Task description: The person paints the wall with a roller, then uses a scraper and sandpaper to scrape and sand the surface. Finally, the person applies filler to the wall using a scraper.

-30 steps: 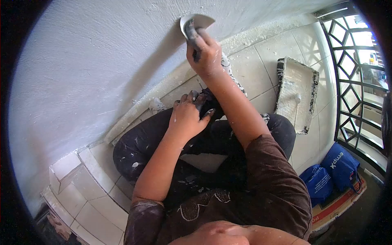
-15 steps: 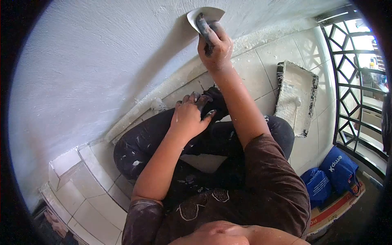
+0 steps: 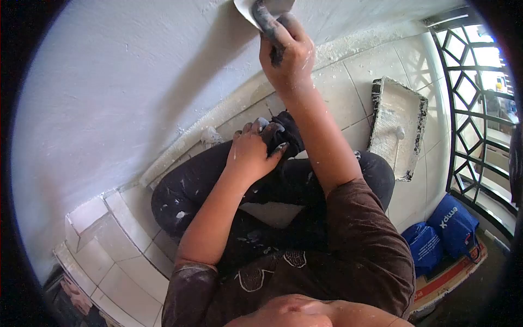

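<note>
My right hand [image 3: 289, 52] is closed around a pale, thin putty scraper [image 3: 246, 10] with a curved edge, pressed flat to the white wall [image 3: 120, 82] at the top of the view. Part of the scraper is hidden by my fingers and cut off by the frame edge. Dark smears cover my fingers. My left hand [image 3: 252, 150] rests over my crossed legs, its stained fingers bent round a bunched black cloth [image 3: 291, 133]. White specks mark my dark trousers [image 3: 185, 191].
A paint tray [image 3: 400, 98] coated in white stands on the tiled floor at right, with a small roller [image 3: 399, 133] in it. Blue bags [image 3: 452, 220] sit on a cardboard box [image 3: 449, 278]. A black metal grille [image 3: 466, 109] borders the right; a tiled step [image 3: 122, 256] lies lower left.
My right hand has slid the scraper up and slightly left along the wall. My left hand's fingers have drawn in over the black cloth.
</note>
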Demonstrator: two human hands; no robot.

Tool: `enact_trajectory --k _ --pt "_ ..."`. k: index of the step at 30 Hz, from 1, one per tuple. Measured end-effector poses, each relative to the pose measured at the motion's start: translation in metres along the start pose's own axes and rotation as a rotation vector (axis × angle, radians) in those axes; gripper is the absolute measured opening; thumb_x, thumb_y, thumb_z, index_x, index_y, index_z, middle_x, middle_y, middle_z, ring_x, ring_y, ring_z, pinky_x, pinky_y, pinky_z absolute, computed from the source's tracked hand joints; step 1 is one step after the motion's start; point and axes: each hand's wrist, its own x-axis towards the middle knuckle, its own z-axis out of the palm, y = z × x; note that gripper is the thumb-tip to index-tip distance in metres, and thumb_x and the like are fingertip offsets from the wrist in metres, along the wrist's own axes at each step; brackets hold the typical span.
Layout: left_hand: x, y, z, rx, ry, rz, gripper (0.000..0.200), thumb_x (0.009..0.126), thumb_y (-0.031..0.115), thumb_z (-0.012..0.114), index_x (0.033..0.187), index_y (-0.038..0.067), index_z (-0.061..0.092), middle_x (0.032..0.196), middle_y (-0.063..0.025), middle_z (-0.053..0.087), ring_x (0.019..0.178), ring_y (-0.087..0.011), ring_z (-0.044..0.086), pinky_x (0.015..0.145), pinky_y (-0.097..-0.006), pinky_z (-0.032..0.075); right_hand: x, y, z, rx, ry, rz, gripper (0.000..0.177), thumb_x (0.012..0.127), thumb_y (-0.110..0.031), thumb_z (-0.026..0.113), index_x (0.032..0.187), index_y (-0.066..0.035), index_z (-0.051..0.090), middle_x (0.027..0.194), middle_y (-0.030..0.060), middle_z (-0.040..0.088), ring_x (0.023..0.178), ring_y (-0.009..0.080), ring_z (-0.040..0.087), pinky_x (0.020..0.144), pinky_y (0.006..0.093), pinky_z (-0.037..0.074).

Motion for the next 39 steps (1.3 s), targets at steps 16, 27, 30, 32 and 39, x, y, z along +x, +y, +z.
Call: enact_trajectory --k 16,27,30,32,39 --pt "0.003 0.001 0.000 -0.081 0.055 0.015 0.049 0.086 0.038 0.065 0.123 0.007 0.057 0.120 -0.0228 0.056 0.112 -0.0409 0.054 0.096 -0.0514 0.043 -0.045 0.034 0.026 -0.046 0.025 -0.033 0.052 0.071 0.000 0.068 0.119 -0.021 0.065 0.080 0.0077 0.057 0.063 0.0294 0.060 0.053 0.0384 0.049" --pt "0.001 -0.001 0.001 -0.061 0.001 0.005 0.054 0.087 0.042 0.062 0.125 0.005 0.057 0.122 -0.0265 0.054 0.114 -0.0411 0.054 0.097 -0.0511 0.043 -0.035 0.031 0.023 0.020 0.034 -0.049 0.038 0.075 0.004 0.063 0.110 -0.008 0.068 0.091 0.0132 0.063 0.075 0.0345 0.064 0.063 0.0371 0.052" --pt "0.003 -0.004 0.007 -0.055 0.031 0.033 0.054 0.087 0.042 0.062 0.125 0.005 0.057 0.123 -0.0269 0.054 0.114 -0.0411 0.054 0.098 -0.0511 0.042 -0.030 0.027 0.020 0.020 0.039 -0.043 0.038 0.075 0.005 0.063 0.111 -0.008 0.068 0.091 0.0137 0.063 0.074 0.0345 0.064 0.063 0.0370 0.052" --pt "0.002 -0.003 0.001 -0.034 0.008 0.018 0.054 0.087 0.042 0.062 0.126 0.005 0.057 0.124 -0.0267 0.054 0.115 -0.0414 0.053 0.099 -0.0510 0.042 -0.016 0.015 0.014 0.051 0.030 -0.014 0.039 0.075 0.005 0.063 0.112 -0.008 0.068 0.090 0.0140 0.063 0.074 0.0345 0.064 0.064 0.0369 0.052" --pt "0.002 0.000 -0.001 -0.084 0.021 0.021 0.052 0.087 0.041 0.063 0.125 0.006 0.058 0.125 -0.0267 0.054 0.119 -0.0414 0.051 0.101 -0.0508 0.041 -0.035 0.026 0.019 -0.011 -0.002 0.002 0.037 0.076 0.004 0.064 0.110 -0.009 0.070 0.087 0.0145 0.062 0.072 0.0334 0.064 0.064 0.0359 0.052"
